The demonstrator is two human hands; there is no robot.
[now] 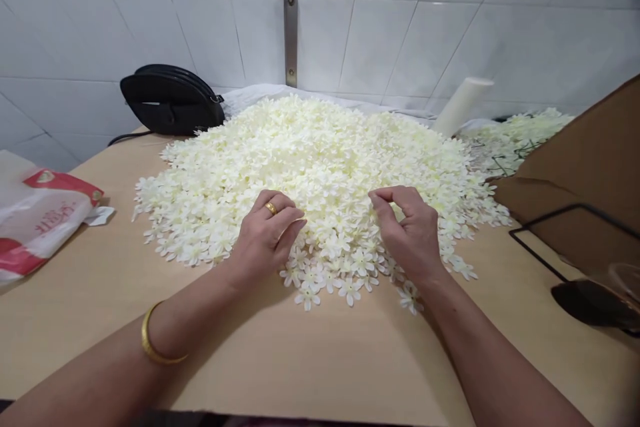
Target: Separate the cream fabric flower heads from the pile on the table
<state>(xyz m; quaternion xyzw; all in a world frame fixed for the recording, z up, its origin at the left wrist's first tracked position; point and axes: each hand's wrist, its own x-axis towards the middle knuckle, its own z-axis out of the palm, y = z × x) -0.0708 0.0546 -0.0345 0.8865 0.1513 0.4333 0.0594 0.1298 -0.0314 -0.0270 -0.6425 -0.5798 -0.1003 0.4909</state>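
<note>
Near the middle of the frame, the left hand (pixel 265 233), with a gold ring (pixel 271 208), has curled fingers and its thumb close to the forefinger; whether a petal is caught there, I cannot tell. Right of centre, the right hand (pixel 413 230) brings thumb and forefinger together in a pinch, with nothing distinguishable between them. Both are at the front of a broad heap of cream-white, five-petalled artificial flowers (pixel 310 160) filling the centre. As far as can be judged, most of this heap is left to handle: the blossoms lie loose and overlapping, and no finished piece can be made out. Light wood-coloured tabletop (pixel 320 367) shows between the forearms down to its near edge at the bottom, seemingly the easiest room for moving. More shows at left, before a red-and-white plastic bag (pixel 35 220). The right looks tighter, with brown cardboard (pixel 590 167) and dark-lensed sunglasses (pixel 593 302); a black rounded bag (pixel 173 103) at upper left and a white tiled wall (pixel 320 33) limit the far side.
</note>
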